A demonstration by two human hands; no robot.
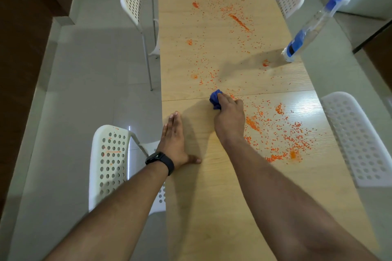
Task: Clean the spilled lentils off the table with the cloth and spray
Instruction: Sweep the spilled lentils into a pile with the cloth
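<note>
Hands, head view: right hand (230,115) clamped on the bunched blue cloth (215,99), pressed to the counter (212,207); left hand (172,137) flat, fingers straight, resting at the counter's left edge.
Lentils (275,131): scattered just right of the cloth, thicker toward the right edge; more strewn in a long band up the far half.
Axis: spill runs lengthwise, away from the body.
Spray bottle (314,25): far right edge, well apart from both hands, untouched.
Nearer hand: right, likely sweeping rightward next.
</note>
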